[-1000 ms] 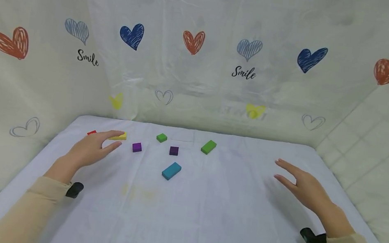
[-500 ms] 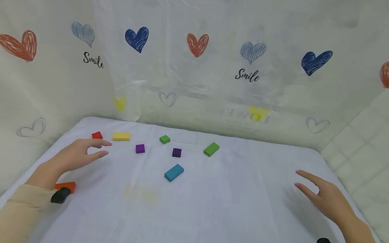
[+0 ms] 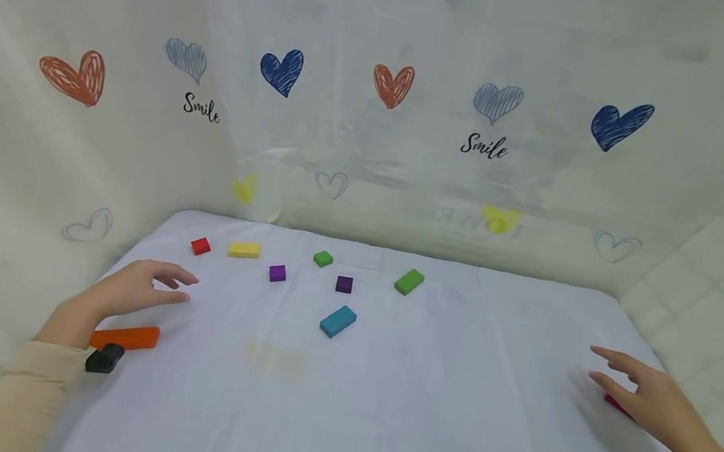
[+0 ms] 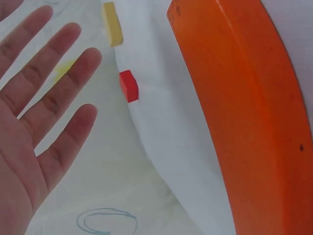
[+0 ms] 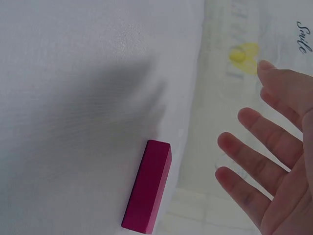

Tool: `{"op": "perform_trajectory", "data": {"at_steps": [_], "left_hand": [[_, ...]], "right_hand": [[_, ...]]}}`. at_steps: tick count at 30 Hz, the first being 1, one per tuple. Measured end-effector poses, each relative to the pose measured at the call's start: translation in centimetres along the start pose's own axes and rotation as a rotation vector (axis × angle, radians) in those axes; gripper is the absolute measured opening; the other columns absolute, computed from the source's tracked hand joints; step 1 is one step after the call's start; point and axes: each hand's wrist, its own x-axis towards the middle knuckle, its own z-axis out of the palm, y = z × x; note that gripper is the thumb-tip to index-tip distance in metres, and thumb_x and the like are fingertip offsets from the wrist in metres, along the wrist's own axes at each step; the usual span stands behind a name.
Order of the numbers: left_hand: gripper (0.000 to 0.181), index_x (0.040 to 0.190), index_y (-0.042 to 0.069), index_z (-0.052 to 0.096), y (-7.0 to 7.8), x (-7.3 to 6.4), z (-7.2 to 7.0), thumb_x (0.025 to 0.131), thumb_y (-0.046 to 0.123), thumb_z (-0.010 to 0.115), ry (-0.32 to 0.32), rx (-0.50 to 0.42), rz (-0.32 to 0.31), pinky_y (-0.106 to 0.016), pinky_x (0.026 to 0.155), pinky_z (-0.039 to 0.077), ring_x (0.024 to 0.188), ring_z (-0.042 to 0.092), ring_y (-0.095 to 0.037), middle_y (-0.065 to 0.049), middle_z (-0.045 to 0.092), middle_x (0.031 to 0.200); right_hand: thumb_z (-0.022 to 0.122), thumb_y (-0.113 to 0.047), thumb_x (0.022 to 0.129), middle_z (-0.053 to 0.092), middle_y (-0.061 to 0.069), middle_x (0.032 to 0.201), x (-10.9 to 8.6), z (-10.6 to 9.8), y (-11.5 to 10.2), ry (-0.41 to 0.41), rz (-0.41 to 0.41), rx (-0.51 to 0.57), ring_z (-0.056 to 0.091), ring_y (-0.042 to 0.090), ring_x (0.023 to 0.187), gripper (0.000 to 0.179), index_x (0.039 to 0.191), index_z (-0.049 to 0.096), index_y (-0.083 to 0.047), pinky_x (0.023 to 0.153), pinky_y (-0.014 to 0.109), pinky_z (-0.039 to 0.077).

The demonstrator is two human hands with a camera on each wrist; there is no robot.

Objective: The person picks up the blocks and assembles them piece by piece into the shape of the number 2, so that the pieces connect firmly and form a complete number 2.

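Note:
My left hand (image 3: 129, 290) hovers over the left side of the white table, fingers apart and holding nothing. Beneath its wrist lies a long orange block (image 3: 134, 338), which looms large in the left wrist view. A red block (image 3: 201, 246) and a yellow block (image 3: 243, 249) lie beyond its fingertips. On the right side my right hand (image 3: 657, 399) hovers with fingers spread and nothing in them. Under it is a magenta block (image 5: 147, 188), mostly hidden by the hand in the head view but plain in the right wrist view.
Around the middle of the white-covered table (image 3: 377, 413) lie a teal block (image 3: 338, 321), a purple block (image 3: 277, 273), a dark purple block (image 3: 344, 284), a small green block (image 3: 323, 258) and a longer green block (image 3: 410, 282). A pale curtain (image 3: 386, 152) printed with hearts closes off the back and sides.
Both hands have moved apart, outward and back toward the person. The orange block and part of the magenta block have come into sight. The head view has shifted slightly; the blocks lie as before.

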Motion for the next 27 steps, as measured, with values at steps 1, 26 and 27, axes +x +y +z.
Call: {"op": "perform_trajectory", "data": {"at_steps": [1, 26, 27], "left_hand": [[0.045, 0.131, 0.009, 0.069, -0.1, 0.0, 0.0, 0.096, 0.037, 0.073, -0.010, -0.006, -0.001, -0.057, 0.095, 0.050, 0.115, 0.060, -0.034, -0.014, 0.066, 0.128], [0.046, 0.130, 0.007, 0.069, -2.1, -1.5, -0.5, 0.086, 0.017, 0.080, -0.238, -0.055, -0.085, -0.038, 0.081, 0.053, 0.110, 0.054, -0.031, -0.008, 0.064, 0.118], [0.045, 0.129, 0.007, 0.069, -2.1, -1.6, -0.5, 0.086, 0.016, 0.080, -0.243, -0.054, -0.091, -0.038, 0.082, 0.052, 0.109, 0.053, -0.030, -0.007, 0.063, 0.118]], "right_hand": [[0.071, -0.027, 0.098, 0.057, 0.036, 0.132, -0.2, -0.1, 0.2, -0.013, 0.009, -0.003, 0.056, 0.063, 0.106, 0.053, 0.137, 0.056, 0.004, 0.080, 0.073, 0.046], [0.073, -0.026, 0.096, 0.067, 0.022, 0.112, -0.9, -0.9, 1.9, -0.194, 0.110, 0.019, 0.062, 0.036, 0.097, 0.056, 0.136, 0.055, 0.010, 0.066, 0.032, 0.052], [0.073, -0.025, 0.096, 0.066, 0.022, 0.112, -1.0, -0.9, 1.9, -0.200, 0.116, 0.017, 0.061, 0.035, 0.096, 0.056, 0.136, 0.055, 0.010, 0.065, 0.032, 0.052]]}}
